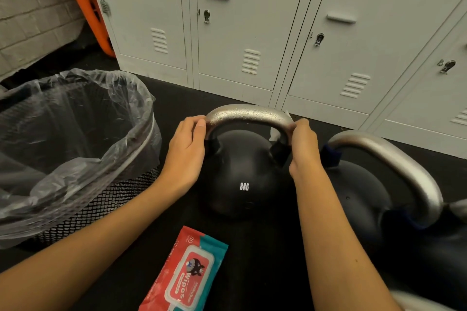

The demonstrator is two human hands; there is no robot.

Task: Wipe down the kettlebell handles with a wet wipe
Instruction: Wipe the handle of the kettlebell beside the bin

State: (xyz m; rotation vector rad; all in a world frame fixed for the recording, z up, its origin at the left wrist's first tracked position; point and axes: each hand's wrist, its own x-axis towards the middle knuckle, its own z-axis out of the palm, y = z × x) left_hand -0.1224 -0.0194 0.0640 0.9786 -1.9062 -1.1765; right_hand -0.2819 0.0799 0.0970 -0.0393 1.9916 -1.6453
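Black round 8KG kettlebell (242,177) on dark floor (177,93), betw. mesh bin (101,199) & 2nd kettlebell (366,184). Left hand (185,151) grip curled round wet silver handle (247,115); right hand (304,149) grip clamps white wet wipe (275,134) on handle's right leg.

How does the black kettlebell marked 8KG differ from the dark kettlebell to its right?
The black kettlebell marked 8KG is held at both ends of its silver handle, by the left hand and the right hand; nobody touches the dark kettlebell on the right. Droplets cover the first handle; the second looks dry. The first shows its weight marking; the second shows none. Both stand upright and have silver handles.
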